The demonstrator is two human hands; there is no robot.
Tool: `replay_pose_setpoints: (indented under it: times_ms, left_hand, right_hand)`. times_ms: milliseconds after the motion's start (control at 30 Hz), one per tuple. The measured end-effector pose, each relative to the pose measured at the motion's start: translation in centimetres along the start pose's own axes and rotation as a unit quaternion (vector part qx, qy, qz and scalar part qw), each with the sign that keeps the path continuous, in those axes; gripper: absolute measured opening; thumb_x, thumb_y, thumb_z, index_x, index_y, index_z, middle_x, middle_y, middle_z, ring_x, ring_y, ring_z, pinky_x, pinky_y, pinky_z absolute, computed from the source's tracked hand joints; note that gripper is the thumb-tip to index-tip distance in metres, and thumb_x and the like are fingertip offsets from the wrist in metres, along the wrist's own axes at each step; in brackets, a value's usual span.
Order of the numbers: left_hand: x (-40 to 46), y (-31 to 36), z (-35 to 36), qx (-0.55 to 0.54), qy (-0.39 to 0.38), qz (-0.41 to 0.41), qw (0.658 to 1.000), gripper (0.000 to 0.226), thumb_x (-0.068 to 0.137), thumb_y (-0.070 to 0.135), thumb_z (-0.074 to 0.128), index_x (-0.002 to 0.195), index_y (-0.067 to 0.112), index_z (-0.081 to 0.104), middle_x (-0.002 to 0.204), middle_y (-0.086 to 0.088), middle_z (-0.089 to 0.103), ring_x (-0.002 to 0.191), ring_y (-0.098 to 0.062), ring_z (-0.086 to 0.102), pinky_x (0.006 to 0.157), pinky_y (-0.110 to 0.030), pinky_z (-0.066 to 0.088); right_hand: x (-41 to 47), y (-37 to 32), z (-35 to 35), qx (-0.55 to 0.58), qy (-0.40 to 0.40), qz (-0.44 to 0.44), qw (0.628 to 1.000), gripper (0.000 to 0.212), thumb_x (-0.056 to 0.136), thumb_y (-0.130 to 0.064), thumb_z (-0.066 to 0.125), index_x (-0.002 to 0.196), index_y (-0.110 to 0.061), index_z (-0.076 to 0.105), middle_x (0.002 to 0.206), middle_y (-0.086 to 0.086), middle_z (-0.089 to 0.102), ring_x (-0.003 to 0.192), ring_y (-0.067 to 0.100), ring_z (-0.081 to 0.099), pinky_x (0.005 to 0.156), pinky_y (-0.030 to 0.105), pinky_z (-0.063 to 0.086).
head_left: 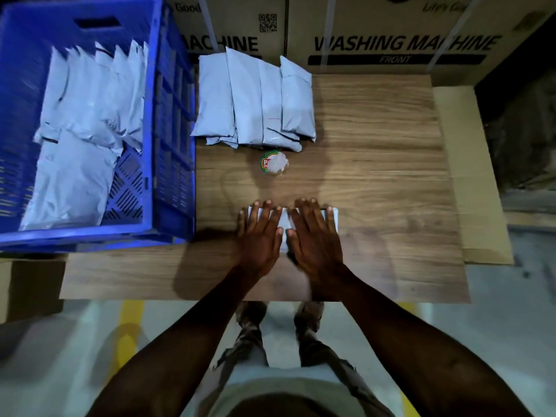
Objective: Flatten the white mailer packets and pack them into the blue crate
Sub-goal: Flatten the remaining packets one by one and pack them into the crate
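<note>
A white mailer packet (285, 223) lies flat on the wooden table (376, 182) in front of me, mostly covered by both hands. My left hand (258, 236) presses on its left half with straight, spread fingers. My right hand (316, 236) presses on its right half the same way. Several more white packets (255, 100) lie side by side at the far edge of the table. The blue crate (150, 145) stands at the left and holds several white packets (90, 115), some leaning upright at the back and one flat in front.
A small round container (273, 161) with a green and red label sits between the packet row and my hands. Large cardboard washing-machine boxes (391, 34) rise behind the table. A sheet of cardboard (469, 176) juts out from under the table's right side.
</note>
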State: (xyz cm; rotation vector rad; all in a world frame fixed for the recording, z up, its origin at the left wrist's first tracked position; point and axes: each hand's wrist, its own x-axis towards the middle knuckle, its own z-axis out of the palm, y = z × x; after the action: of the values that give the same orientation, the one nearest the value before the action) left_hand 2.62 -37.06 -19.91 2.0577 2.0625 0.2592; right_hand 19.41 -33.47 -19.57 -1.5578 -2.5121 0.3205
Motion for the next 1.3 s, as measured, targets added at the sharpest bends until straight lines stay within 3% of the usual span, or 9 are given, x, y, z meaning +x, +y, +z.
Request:
replay_pose_setpoints:
  times_ms: [200, 367, 533, 700, 867, 1033, 1167, 1300]
  left_hand:
    - [-0.3, -1.3, 0.8, -0.027, -0.036, 0.021, 0.999, 0.056, 0.105, 0.04, 0.024, 0.158, 0.025, 0.029, 0.165, -0.004, 0.027, 0.153, -0.031, 0.019, 0.121, -0.055, 0.021]
    - [-0.2, -1.4, 1.2, -0.013, -0.051, 0.02, 0.998, 0.056, 0.105, 0.041, 0.021, 0.158, 0.024, 0.027, 0.166, -0.005, 0.025, 0.154, -0.032, 0.016, 0.122, -0.055, 0.02]
    - [-0.1, -1.7, 1.0, -0.018, -0.056, 0.033, 0.998, 0.056, 0.106, 0.042, 0.021, 0.158, 0.023, 0.028, 0.165, -0.005, 0.027, 0.154, -0.031, 0.017, 0.122, -0.055, 0.021]
    - [-0.3, -2.7, 0.2, -0.021, -0.065, 0.075, 0.995, 0.058, 0.106, 0.047, 0.021, 0.16, 0.025, 0.022, 0.168, -0.005, 0.018, 0.156, -0.031, 0.008, 0.123, -0.056, 0.016]
    - [-0.9, -3.8, -0.1, 0.003, -0.06, 0.156, 0.986, 0.064, 0.101, 0.062, 0.035, 0.159, 0.036, 0.026, 0.169, -0.003, 0.016, 0.156, -0.032, 0.009, 0.123, -0.056, 0.007]
    - [-0.4, -4.0, 0.2, -0.012, -0.067, 0.176, 0.982, 0.064, 0.1, 0.062, 0.041, 0.155, 0.03, 0.039, 0.165, -0.008, 0.027, 0.152, -0.038, 0.022, 0.117, -0.059, 0.027]
    - [-0.5, -3.5, -0.9, -0.021, -0.038, 0.191, 0.981, 0.06, 0.1, 0.055, 0.048, 0.151, 0.024, 0.046, 0.161, -0.011, 0.036, 0.148, -0.04, 0.03, 0.115, -0.056, 0.034]
    - [0.1, -2.5, -4.4, -0.019, 0.002, 0.222, 0.975, 0.059, 0.098, 0.055, 0.053, 0.15, 0.026, 0.049, 0.159, -0.01, 0.039, 0.149, -0.036, 0.031, 0.115, -0.055, 0.036]
  right_hand:
    - [-0.2, 0.0, 1.4, -0.046, -0.022, -0.024, 0.998, 0.059, 0.105, -0.043, 0.036, 0.158, -0.018, 0.037, 0.165, 0.01, 0.031, 0.154, 0.032, 0.025, 0.125, 0.056, 0.013]
    - [-0.1, 0.2, 2.2, -0.06, -0.02, -0.036, 0.997, 0.06, 0.108, -0.045, 0.023, 0.156, -0.013, 0.039, 0.163, 0.011, 0.035, 0.153, 0.034, 0.027, 0.125, 0.057, 0.015]
    - [0.2, 0.2, 1.8, -0.05, -0.03, -0.035, 0.998, 0.059, 0.106, -0.045, 0.031, 0.155, -0.015, 0.041, 0.162, 0.011, 0.037, 0.153, 0.033, 0.029, 0.125, 0.056, 0.013]
    - [-0.5, 0.6, 0.1, -0.056, -0.034, -0.023, 0.998, 0.07, 0.101, -0.06, 0.041, 0.159, -0.022, 0.035, 0.168, 0.008, 0.026, 0.157, 0.031, 0.016, 0.123, 0.063, 0.007]
    - [-1.6, 3.2, -0.7, -0.064, -0.053, -0.027, 0.996, 0.092, 0.089, -0.08, 0.044, 0.16, -0.023, 0.034, 0.169, 0.013, 0.022, 0.156, 0.037, 0.019, 0.118, 0.07, 0.013]
    - [-2.0, 3.4, -0.1, -0.042, -0.074, -0.029, 0.996, 0.092, 0.09, -0.079, 0.045, 0.158, -0.018, 0.036, 0.165, 0.017, 0.028, 0.153, 0.04, 0.025, 0.116, 0.068, 0.022]
    - [-2.4, 3.6, -0.7, -0.012, -0.017, -0.05, 0.999, 0.087, 0.094, -0.073, 0.047, 0.153, -0.009, 0.045, 0.157, 0.023, 0.04, 0.147, 0.041, 0.036, 0.113, 0.064, 0.032]
    - [-2.6, 3.0, -3.6, -0.001, 0.058, -0.046, 0.997, 0.087, 0.093, -0.072, 0.052, 0.152, -0.009, 0.047, 0.156, 0.022, 0.043, 0.146, 0.04, 0.038, 0.114, 0.064, 0.031]
